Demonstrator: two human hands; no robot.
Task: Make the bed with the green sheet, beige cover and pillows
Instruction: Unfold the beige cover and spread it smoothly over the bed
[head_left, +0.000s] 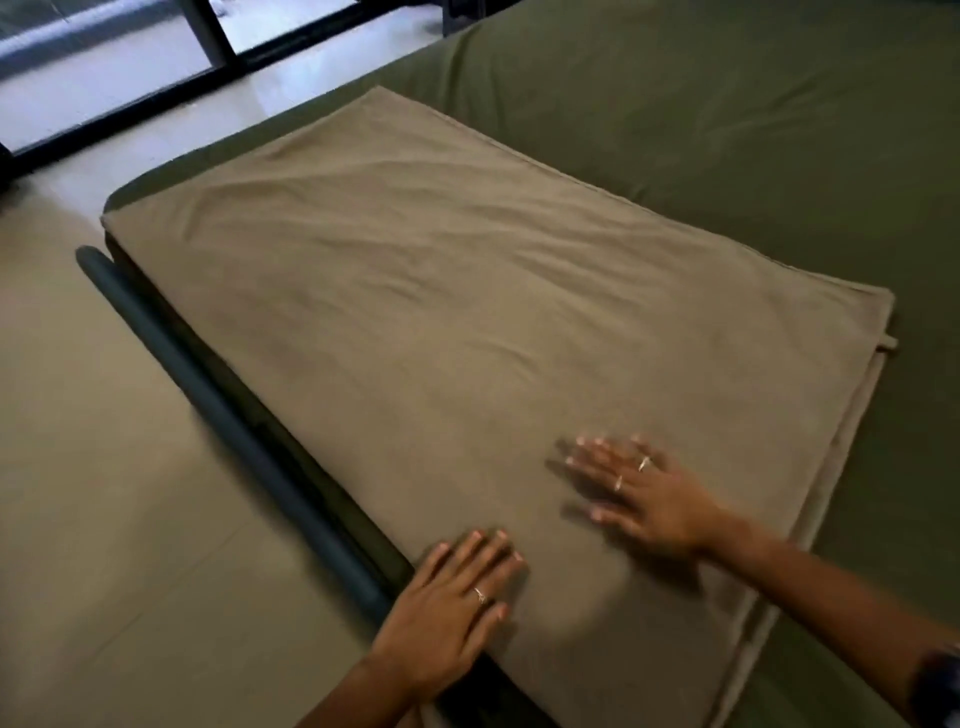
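The beige cover (441, 312) lies folded into a flat rectangle along the near-left edge of the bed, with several layers showing at its right edge. Under it the green sheet (727, 135) is spread over the mattress. My left hand (452, 608) rests flat on the cover's near-left edge, fingers spread, holding nothing. My right hand (639, 493) lies palm down on the cover a little farther in, fingers apart and blurred by motion. No pillows are in view.
A dark rounded bed frame rail (228, 415) runs along the mattress's left side. Pale tiled floor (104, 467) lies to the left. A dark-framed glass door (156, 47) stands at the far left.
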